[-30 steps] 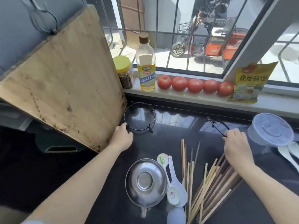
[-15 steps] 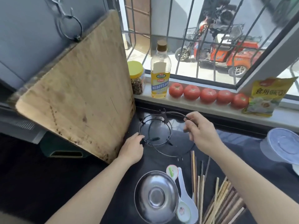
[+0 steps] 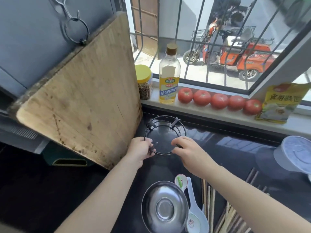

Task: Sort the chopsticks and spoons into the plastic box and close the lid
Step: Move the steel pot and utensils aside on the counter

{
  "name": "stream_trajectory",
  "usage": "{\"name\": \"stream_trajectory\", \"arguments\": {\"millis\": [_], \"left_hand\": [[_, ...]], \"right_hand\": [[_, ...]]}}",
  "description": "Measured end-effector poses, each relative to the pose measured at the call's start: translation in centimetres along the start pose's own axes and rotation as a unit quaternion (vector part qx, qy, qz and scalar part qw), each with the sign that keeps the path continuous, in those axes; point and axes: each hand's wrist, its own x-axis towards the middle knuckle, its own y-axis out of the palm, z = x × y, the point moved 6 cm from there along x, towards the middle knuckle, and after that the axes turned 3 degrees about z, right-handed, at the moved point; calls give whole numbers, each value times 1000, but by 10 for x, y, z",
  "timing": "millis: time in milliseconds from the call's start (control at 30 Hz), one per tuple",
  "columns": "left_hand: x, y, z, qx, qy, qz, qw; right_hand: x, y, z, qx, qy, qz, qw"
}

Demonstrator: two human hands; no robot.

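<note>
Head view, dark glossy worktop (image 3: 235, 148) under a barred window.

Left hand (image 3: 140, 153), centre of frame: fingers curled round the left side of black wire rings (image 3: 162, 132), gripping them. There seem to be two rings stacked, with small black feet; exact count unclear. Right hand (image 3: 188, 152): fingers bent onto the lower right part of the same rings, thumb and fingertips pinching the wire. The rings lie at the back of the worktop, just beside the lower edge of a large wooden cutting board (image 3: 80, 91) that leans tilted against the wall at left.

Task items: spoons (image 3: 193, 206) at lower centre, white ceramic, lying just right of an overturned steel bowl (image 3: 164, 207), touching its rim. Chopsticks (image 3: 208, 199) at lower right, loose pile on the worktop, partly hidden under the right forearm. Plastic box (image 3: 292, 155) at right edge, round, translucent, lid on top; cut off by the frame. Box and chopsticks well apart from the hands.

Windowsill (image 3: 218, 115), upper centre to right: jar with yellow lid (image 3: 143, 81), bottle of pale yellow liquid (image 3: 169, 76), five tomatoes (image 3: 218, 100) in a row, yellow packet (image 3: 282, 101) at far right.
</note>
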Motion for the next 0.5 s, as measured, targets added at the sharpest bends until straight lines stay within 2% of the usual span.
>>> {"name": "stream_trajectory", "arguments": {"millis": [67, 100, 233, 300, 500], "left_hand": [[14, -5, -10, 67, 41, -57, 995], [22, -8, -14, 134, 63, -82, 986], [36, -10, -24, 397, 95, -150, 901], [37, -8, -24, 436, 93, -154, 882], [49, -3, -7, 429, 87, -138, 888]], "right_hand": [[11, 8, -9, -20, 31, 16, 999], [15, 13, -13, -26, 46, 23, 998], [26, 30, -23, -29, 60, 33, 997], [30, 35, -28, -26, 61, 22, 998], [21, 40, -31, -69, 52, -22, 996]]}}
